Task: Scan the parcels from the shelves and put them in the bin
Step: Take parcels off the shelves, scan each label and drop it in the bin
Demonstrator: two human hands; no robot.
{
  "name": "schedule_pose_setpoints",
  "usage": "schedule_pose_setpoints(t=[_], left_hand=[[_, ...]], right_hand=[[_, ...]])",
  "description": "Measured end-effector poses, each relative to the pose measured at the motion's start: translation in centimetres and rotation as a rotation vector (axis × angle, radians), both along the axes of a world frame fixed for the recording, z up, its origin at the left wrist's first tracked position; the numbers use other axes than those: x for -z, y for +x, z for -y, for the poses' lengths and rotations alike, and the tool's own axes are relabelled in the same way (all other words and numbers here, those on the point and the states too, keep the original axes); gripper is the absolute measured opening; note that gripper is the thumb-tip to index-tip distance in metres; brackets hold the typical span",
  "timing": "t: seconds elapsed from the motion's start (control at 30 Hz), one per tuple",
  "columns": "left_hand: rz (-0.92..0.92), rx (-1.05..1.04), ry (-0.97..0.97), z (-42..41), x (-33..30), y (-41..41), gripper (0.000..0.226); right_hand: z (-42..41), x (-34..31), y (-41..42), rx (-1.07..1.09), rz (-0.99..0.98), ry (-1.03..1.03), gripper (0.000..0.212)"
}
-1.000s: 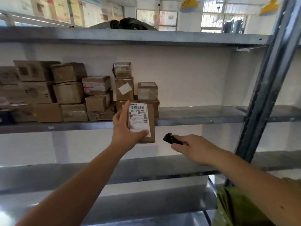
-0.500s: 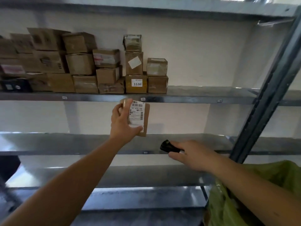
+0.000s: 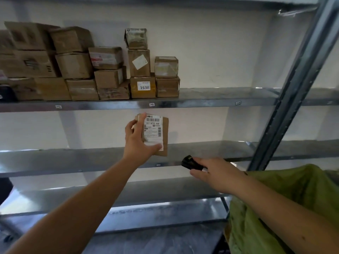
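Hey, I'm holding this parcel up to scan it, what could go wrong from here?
1. The left hand holds the parcel by one side only, thumb across the label's lower edge; it may slip, or the thumb may block a code.
2. The scanner in the right hand sits below the label, angled up-left, so the read might miss.

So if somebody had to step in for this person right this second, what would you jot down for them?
Left hand: grips a small brown parcel, label facing you, held below the stocked shelf.
Right hand: holds the black scanner, low and to the right of the parcel.
Green bin bag: at lower right, under the right arm.
Done: this parcel is off the shelf.
Left: I cannot tell whether it has been scanned; scan it if not, drop it in the bag, then work through the stacked boxes on the shelf.
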State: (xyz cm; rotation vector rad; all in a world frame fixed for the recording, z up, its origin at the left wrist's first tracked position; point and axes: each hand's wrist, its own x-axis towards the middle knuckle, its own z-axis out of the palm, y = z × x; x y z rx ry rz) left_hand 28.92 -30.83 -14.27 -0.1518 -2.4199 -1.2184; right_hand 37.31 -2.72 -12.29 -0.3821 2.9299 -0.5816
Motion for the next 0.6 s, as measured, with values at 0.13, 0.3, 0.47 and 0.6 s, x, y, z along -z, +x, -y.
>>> schedule_pose_setpoints(t=[0.13,0.3,0.47,0.6], left_hand=[[0.066,0.075,0.097,-2.8,1.7,0.4,0.126],[0.151,0.191,0.162,-7.7,4.1,0.5,0.126],[0.244,0.326,0.147,-14.2,6.1,0.0,0.128],[0.289,0.463,0.129,-19.8,7.7,-0.6,0.129]], right_hand=[[-1.4,1.5,0.4,0.066,-0.006,-0.036,0.059],[-4.3,3.6,1.3,0.204,0.002,0.037,0.055],[-9.0,5.5,3.0,0.378,0.039,0.001,0.052],[-14.0,7.0,5.0,0.514,0.075,-0.037,0.043]])
